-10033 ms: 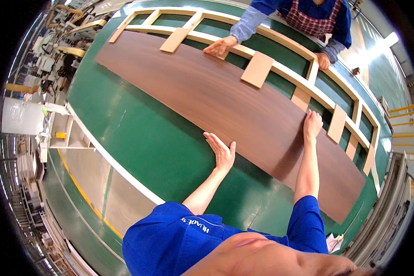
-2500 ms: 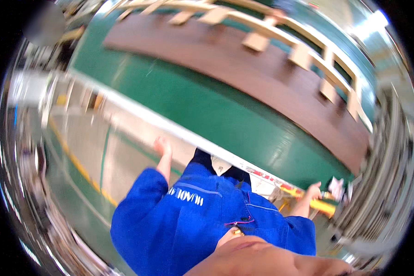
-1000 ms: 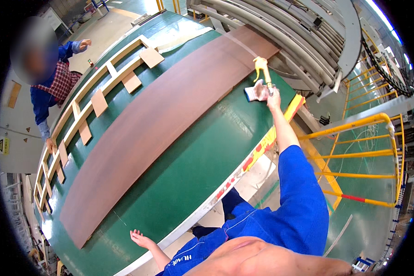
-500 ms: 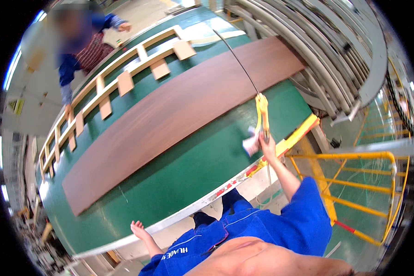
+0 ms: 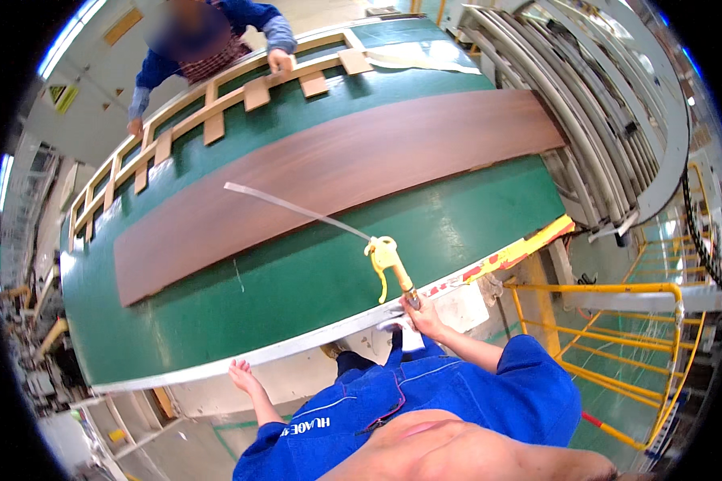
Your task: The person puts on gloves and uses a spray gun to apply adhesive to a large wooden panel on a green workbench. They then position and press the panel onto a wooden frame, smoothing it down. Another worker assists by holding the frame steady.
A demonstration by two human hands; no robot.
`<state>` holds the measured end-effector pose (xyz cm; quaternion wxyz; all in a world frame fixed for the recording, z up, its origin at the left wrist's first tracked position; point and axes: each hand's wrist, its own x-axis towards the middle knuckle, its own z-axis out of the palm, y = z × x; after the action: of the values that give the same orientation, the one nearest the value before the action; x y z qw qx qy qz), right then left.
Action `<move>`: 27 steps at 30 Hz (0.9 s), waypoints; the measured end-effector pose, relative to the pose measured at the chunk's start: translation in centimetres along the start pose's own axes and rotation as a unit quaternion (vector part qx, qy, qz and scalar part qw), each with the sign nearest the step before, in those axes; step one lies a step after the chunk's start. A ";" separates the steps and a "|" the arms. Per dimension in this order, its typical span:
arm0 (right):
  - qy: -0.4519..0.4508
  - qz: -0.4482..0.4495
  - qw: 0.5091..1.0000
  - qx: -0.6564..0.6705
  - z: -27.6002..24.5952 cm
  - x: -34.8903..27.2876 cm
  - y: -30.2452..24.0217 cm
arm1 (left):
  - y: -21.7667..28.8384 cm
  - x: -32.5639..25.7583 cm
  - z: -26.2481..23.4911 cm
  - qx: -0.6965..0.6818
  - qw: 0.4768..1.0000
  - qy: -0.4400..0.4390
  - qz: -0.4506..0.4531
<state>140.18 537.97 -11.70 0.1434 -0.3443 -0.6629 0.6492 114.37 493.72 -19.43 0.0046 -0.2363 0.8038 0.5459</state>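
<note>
A yellow air blow gun (image 5: 385,255) with a long thin metal nozzle is in my right hand (image 5: 427,319), which is wrapped round its lower end at the table's front edge. The nozzle slants to the far left, above a long brown wood-grain panel (image 5: 337,180). Something white, perhaps a cloth (image 5: 411,338), hangs under my right hand; whether I hold it too is unclear. My left hand (image 5: 242,375) hovers empty by the front edge, fingers loosely extended and touching nothing. The panel lies across the green table (image 5: 297,317).
Beyond the panel lies a ladder-like wooden frame (image 5: 192,122) with several small boards; a co-worker's hands (image 5: 279,61) rest on it. A roller rack (image 5: 586,120) stands at the far right, and a yellow railing (image 5: 602,289) at the near right.
My right hand has drawn back left toward the table edge, and the blow gun's nozzle has swung left. The co-worker has moved right, with one hand now on the frame.
</note>
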 end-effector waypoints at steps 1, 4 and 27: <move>0.013 -0.008 0.999 -0.044 0.3 0.9 -0.8 | -0.7 1.2 0.8 -0.022 1.000 0.001 -0.006; 0.038 -0.081 0.996 -0.013 2.1 6.3 -1.6 | 3.1 2.1 8.6 0.017 0.980 -0.063 0.186; 0.173 0.012 0.961 0.215 -10.3 9.5 0.3 | 24.7 -4.1 49.6 0.460 0.699 -0.092 0.539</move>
<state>139.98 551.85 -13.28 0.3193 -0.4203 -0.4682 0.7087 96.10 546.07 -16.76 -0.1082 0.3205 0.9404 0.0360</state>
